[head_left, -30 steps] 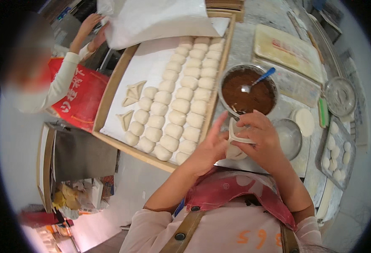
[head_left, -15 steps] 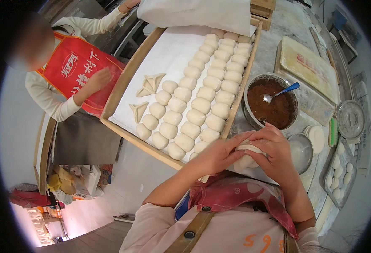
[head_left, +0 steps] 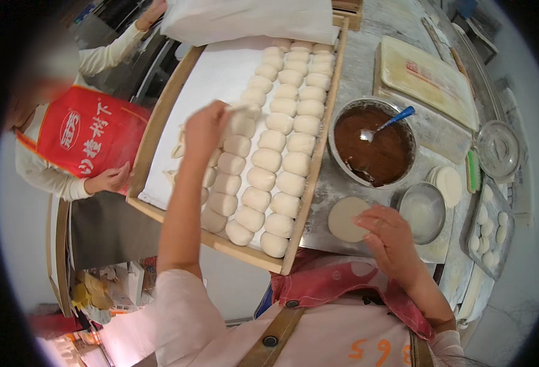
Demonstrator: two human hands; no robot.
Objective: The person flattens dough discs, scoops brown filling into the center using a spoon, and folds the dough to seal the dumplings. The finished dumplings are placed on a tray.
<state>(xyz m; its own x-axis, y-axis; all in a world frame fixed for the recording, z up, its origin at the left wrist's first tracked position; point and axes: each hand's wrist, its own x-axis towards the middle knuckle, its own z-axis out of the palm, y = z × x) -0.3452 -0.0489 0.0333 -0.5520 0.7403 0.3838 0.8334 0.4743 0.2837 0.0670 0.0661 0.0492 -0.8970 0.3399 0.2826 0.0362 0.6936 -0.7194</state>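
Note:
My left hand (head_left: 207, 129) reaches over a wooden tray (head_left: 324, 136), its fingers closed on a pale folded dough piece (head_left: 243, 110) just above the rows of buns. Rounded dough buns (head_left: 266, 159) fill the tray's right and middle in long rows. Three-cornered folded dough pieces (head_left: 178, 147) lie on its white lining at the left, partly hidden behind my left forearm. On the worktop to the tray's right, my right hand (head_left: 389, 237) pinches the edge of a flat round dough wrapper (head_left: 346, 219).
Brown filling with a blue-handled spoon (head_left: 387, 125) sits in a metal bowl (head_left: 340, 156). Beside my right hand are a smaller bowl (head_left: 422, 213) and stacked wrappers (head_left: 448, 185). Further right lies a tray of dough pieces (head_left: 488, 235). A person in a red apron (head_left: 92, 131) stands left.
My hands, earlier together around a folded dough piece, have parted. The left has carried it over the tray; the right has come to the round wrapper. The view has shifted slightly.

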